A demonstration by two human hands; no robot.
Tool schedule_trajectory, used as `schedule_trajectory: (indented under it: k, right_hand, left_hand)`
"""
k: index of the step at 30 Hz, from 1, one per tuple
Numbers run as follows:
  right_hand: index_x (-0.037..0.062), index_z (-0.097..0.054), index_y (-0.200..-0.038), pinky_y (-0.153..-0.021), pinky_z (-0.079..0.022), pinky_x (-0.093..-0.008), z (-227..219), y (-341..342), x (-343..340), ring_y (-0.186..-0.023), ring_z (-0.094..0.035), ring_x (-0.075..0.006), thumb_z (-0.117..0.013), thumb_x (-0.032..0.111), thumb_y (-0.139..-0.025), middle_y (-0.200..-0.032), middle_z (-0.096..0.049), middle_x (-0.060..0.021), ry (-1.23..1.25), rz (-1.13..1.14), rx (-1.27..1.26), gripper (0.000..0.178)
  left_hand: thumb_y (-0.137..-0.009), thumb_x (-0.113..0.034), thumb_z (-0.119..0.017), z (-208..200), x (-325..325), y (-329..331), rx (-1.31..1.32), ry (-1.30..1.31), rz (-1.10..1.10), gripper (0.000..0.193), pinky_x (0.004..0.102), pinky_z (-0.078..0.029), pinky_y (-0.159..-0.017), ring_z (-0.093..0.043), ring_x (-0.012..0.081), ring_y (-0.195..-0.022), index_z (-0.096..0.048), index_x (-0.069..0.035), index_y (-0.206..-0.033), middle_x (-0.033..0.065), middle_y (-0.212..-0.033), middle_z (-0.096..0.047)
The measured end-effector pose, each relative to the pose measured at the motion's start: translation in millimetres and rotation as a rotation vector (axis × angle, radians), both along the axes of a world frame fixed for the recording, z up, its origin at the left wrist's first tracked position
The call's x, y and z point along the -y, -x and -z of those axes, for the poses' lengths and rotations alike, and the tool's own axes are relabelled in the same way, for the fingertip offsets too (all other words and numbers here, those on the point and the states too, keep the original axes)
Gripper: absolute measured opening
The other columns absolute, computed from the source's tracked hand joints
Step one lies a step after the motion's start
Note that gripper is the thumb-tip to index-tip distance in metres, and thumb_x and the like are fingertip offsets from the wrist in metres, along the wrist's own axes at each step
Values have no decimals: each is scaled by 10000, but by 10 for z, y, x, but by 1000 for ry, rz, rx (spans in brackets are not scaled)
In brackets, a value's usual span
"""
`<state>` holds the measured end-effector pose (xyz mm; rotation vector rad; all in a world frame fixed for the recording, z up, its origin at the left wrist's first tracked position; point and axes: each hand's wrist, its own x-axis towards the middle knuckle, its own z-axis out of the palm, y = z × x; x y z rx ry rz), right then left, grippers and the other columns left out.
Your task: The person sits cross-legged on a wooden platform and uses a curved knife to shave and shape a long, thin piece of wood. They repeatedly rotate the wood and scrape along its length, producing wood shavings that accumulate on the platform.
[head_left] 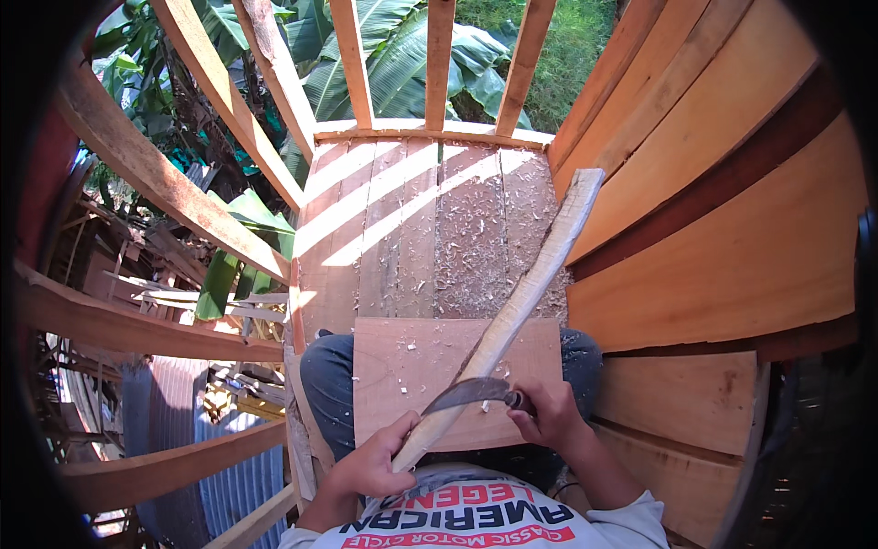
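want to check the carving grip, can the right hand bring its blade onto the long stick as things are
Probably yes: the right hand already holds the curved knife with its blade lying across the long stick, which the left hand grips at its near end. Nothing sits between them.

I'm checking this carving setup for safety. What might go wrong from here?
The curved knife in the right hand lies on the stick close above the left hand gripping its lower end; a slip might cut those fingers. The board rests only on the knees, so it may shift. Shavings on the floor planks could be slippery.
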<state>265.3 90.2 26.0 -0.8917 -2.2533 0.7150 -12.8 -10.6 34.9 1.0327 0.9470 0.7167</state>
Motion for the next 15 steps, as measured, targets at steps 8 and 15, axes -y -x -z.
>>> schedule_trajectory:
  k: [8,15]
  right_hand:
    - [71,-521,-836,-441,-279,-184,185,-80,-68,-494,-386,-2,-560,411,-969,-607,-459,65,594,566,-637,367]
    - [29,-584,-895,-456,-332,-253,337,147,205,-492,-430,-65,-651,284,-919,-569,-461,4,487,331,-458,265]
  left_hand:
    - [-684,22,-542,139,-21,-54,349,215,32,471,203,-360,-589,-401,88,-687,-384,-51,-1122,16,-807,-408]
    - [-699,62,-550,42,-207,-252,346,366,51,385,200,-329,-456,-395,92,-635,-392,-57,-1029,12,-813,-384]
